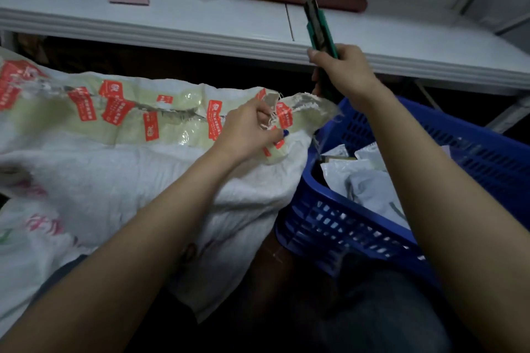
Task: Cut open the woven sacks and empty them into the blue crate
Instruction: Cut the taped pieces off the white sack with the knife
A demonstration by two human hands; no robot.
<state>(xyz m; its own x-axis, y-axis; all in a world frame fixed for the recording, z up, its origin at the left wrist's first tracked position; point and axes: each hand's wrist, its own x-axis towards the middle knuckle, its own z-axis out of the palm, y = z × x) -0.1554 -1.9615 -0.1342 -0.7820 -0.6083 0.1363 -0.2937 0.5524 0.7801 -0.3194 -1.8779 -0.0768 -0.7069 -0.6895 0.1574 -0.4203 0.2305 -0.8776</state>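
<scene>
Pinching the limp sack (pixel 143 169) (taped corner, likely its firmest hold), the left hand (pixel 252 126) steadies it; right hand (pixel 341 71), one o'clock, clenches knife (pixel 318 26).

Above the grip of the right hand (pixel 342 73), the knife (pixel 319 28) tip is blurred; inside the grip, its handle is hidden.
</scene>
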